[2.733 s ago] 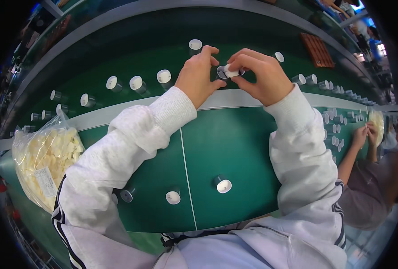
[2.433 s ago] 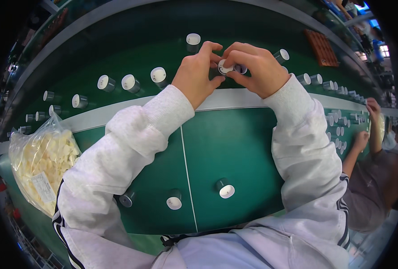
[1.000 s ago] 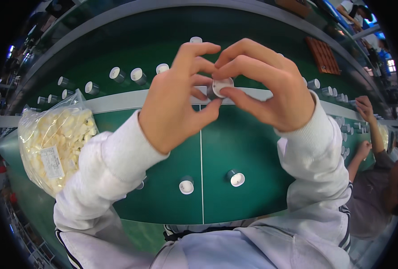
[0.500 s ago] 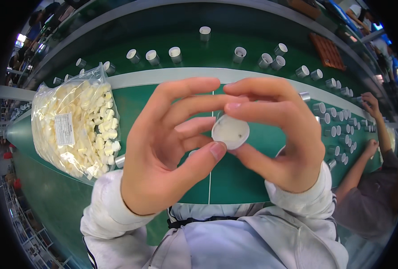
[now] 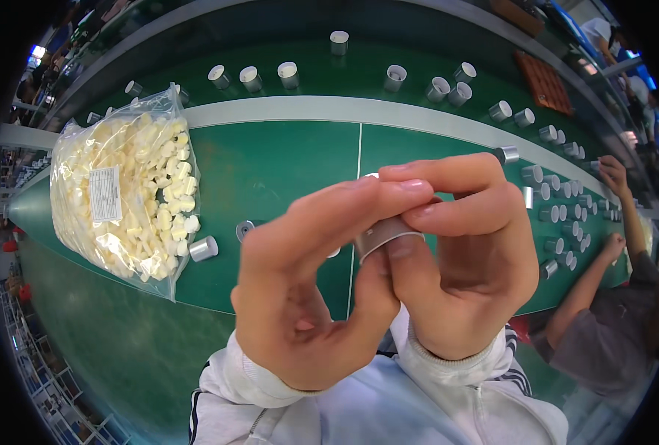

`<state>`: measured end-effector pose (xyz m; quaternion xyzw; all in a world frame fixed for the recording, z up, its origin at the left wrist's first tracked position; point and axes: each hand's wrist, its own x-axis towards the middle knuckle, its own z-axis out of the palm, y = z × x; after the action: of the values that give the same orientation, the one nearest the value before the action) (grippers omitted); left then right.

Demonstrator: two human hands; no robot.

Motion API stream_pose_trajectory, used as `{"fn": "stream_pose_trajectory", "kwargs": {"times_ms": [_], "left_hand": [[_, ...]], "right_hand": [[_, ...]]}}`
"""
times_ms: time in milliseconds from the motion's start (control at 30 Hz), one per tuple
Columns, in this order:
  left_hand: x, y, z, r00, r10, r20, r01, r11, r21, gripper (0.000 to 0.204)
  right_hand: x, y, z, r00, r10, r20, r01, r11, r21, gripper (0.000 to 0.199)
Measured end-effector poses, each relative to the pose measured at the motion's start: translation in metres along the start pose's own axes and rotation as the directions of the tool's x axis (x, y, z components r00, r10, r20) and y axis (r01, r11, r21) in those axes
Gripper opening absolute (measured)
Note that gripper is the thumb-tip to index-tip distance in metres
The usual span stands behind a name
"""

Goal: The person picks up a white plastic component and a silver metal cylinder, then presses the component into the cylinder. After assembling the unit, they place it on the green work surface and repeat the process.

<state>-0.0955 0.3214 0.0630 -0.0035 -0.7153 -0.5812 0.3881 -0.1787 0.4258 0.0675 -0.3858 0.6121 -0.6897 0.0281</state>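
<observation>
Between my two hands is a small silver cylindrical cup point(image 5: 387, 234), tilted so that its side wall and a curved rim show. My left hand point(image 5: 303, 285) closes on it from the left, with thumb below and fingers over the top. From the right, my right hand point(image 5: 474, 256) pinches the same cup, its thumb at the rim. Fingers hide most of the cup and whatever is inside. Left of my hands, a silver cup point(image 5: 204, 249) lies on its side on the green work surface, and a round silver piece point(image 5: 248, 230) sits partly behind my left hand.
A clear bag point(image 5: 122, 196) full of cream-coloured pieces lies at the left. Several silver cups stand on the far green belt point(image 5: 307, 111) beyond a pale rail, and more cluster at the right point(image 5: 552, 213). A co-worker's arm point(image 5: 581, 289) reaches in there. A brown slatted block point(image 5: 543, 81) lies far right.
The cup has turned from showing its whitish round face to showing its side wall. My hands have come closer together, and my left hand has moved right, uncovering the cup beside the bag.
</observation>
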Motion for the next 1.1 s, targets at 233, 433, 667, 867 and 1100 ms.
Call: {"fn": "stream_pose_trajectory", "kwargs": {"times_ms": [233, 433, 667, 867, 1100], "left_hand": [[-0.001, -0.001, -0.007, 0.983, -0.182, -0.029, 0.182, 0.983, -0.025, 0.049], [-0.001, -0.024, 0.001, 0.975, -0.218, -0.037, 0.215, 0.974, -0.069, 0.044], [0.008, -0.026, -0.02, 0.843, -0.538, -0.011, 0.481, 0.761, -0.434, 0.045], [0.009, -0.037, -0.048, 0.845, -0.535, -0.018, 0.504, 0.806, -0.31, 0.042], [-0.033, -0.071, -0.183, 0.895, -0.338, -0.291, 0.396, 0.303, 0.867, 0.024]], "right_hand": [[0.004, -0.002, 0.006, 0.987, 0.158, 0.019, -0.158, 0.987, 0.02, 0.024], [0.013, 0.027, -0.003, 0.988, 0.134, 0.078, -0.134, 0.991, -0.005, 0.024], [0.035, 0.017, 0.003, 0.931, -0.082, 0.355, 0.277, 0.793, -0.542, 0.053], [0.092, 0.039, 0.003, 0.809, 0.133, 0.573, 0.196, 0.858, -0.475, 0.042], [0.214, 0.221, -0.099, 0.811, 0.439, 0.388, 0.058, 0.599, -0.799, 0.038]]}}
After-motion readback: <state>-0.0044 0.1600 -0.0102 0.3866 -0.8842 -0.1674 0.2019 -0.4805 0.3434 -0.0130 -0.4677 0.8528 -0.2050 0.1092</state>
